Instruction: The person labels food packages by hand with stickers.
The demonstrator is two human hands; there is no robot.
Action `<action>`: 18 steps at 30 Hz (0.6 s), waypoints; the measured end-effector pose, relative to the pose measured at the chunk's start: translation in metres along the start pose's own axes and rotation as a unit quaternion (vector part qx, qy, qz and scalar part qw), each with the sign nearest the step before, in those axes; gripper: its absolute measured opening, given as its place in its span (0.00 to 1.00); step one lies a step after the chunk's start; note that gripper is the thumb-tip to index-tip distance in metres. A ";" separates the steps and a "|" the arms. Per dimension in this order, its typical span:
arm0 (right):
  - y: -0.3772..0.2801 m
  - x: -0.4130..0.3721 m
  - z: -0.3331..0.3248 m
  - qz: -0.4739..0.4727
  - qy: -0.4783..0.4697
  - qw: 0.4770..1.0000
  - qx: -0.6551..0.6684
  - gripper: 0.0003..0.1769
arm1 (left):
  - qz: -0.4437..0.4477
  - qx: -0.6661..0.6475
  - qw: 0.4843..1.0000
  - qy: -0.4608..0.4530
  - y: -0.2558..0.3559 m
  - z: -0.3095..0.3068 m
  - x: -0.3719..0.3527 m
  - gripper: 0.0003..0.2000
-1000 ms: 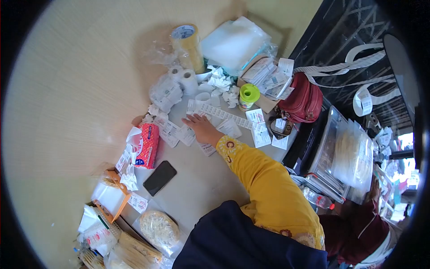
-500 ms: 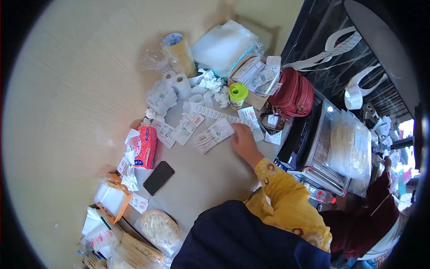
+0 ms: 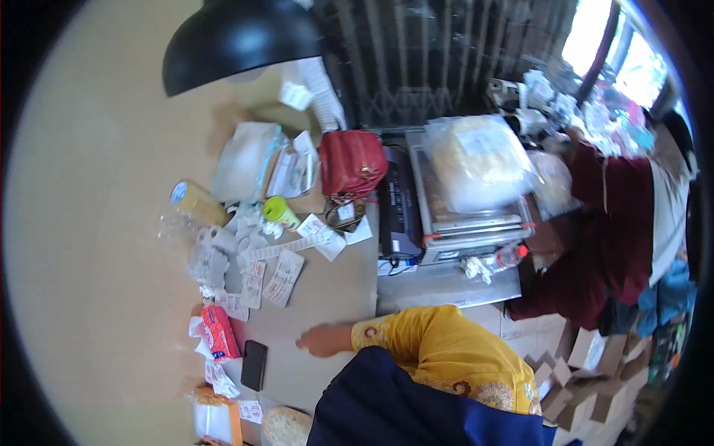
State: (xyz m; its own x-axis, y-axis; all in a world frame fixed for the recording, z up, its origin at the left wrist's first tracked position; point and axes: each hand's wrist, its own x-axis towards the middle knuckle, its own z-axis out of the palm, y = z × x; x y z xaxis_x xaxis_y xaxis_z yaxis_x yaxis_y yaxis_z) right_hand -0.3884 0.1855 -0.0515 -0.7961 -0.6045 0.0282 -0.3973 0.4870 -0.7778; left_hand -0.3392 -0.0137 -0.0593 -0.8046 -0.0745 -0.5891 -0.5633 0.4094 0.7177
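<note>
My right hand (image 3: 326,340), at the end of a yellow patterned sleeve (image 3: 416,334), is low over the bare grey tabletop (image 3: 335,301). Its fingers look curled together, slightly blurred, and nothing shows in them. To its left lies a black phone (image 3: 253,366). Above the hand is a bundle of printed paper slips (image 3: 284,277), apart from the fingers. Further printed slips (image 3: 253,285) lie beside that bundle. A strip of printed labels (image 3: 288,248) runs behind them. My left hand is out of view.
A red tissue pack (image 3: 220,333), tape rolls (image 3: 199,203) and a green-lidded cup (image 3: 280,212) line the left and back. Behind are a red bag (image 3: 352,163) and a black lamp-like dome (image 3: 242,44). A person in maroon (image 3: 617,223) is at right, near cardboard boxes (image 3: 587,372).
My right hand has come off the bundle of slips and drawn back toward my body. The camera view has turned rightward, showing more of the room and the other person.
</note>
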 end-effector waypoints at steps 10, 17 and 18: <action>0.004 -0.147 0.059 0.116 -0.031 0.986 -0.118 0.11 | 0.026 0.022 0.997 -0.074 -0.041 0.005 -0.048 0.11; -0.006 -0.206 0.029 0.251 -0.059 0.960 -0.114 0.20 | -0.015 -0.008 0.995 -0.102 -0.107 -0.001 -0.114 0.11; -0.008 -0.211 0.029 0.260 -0.082 0.955 -0.120 0.21 | -0.020 -0.012 0.994 -0.102 -0.114 -0.001 -0.121 0.11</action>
State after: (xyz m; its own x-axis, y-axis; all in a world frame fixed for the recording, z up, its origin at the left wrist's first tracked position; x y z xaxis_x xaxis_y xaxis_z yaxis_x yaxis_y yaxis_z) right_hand -0.2036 0.2906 -0.0695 -0.8394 -0.3231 -0.4371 -0.0769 0.8666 -0.4931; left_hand -0.1780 -0.0527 -0.0699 -0.7275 0.0973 -0.6792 -0.6008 0.3878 0.6991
